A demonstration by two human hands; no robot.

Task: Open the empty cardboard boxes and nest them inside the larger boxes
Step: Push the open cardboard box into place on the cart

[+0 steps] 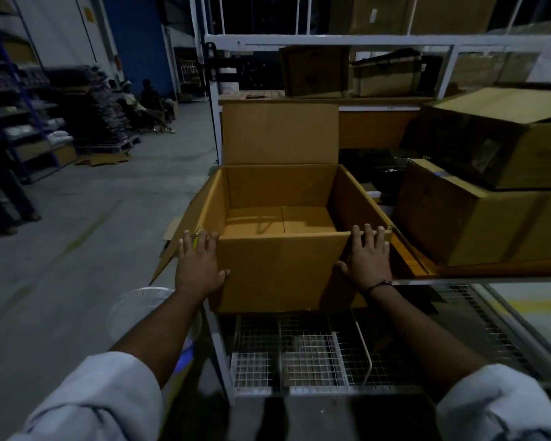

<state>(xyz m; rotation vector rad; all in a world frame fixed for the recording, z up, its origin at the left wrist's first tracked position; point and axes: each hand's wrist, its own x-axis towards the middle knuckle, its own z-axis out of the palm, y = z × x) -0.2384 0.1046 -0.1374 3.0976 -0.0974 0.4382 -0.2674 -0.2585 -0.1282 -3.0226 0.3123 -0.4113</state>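
An open cardboard box (283, 265) sits at the front left corner of the orange shelf (407, 259), its far flap upright, its left flap hanging outward, its inside bare. The left hand (198, 265) presses flat on the near left corner, fingers spread, not clenched; the right hand (368, 259) grips the near right corner, fingertips hooked over the rim, thumb on the front wall. Two closed cartons (477, 214) are stacked at the shelf's right, cut off by the frame. Boxes behind the white rack are dim and hard to count.
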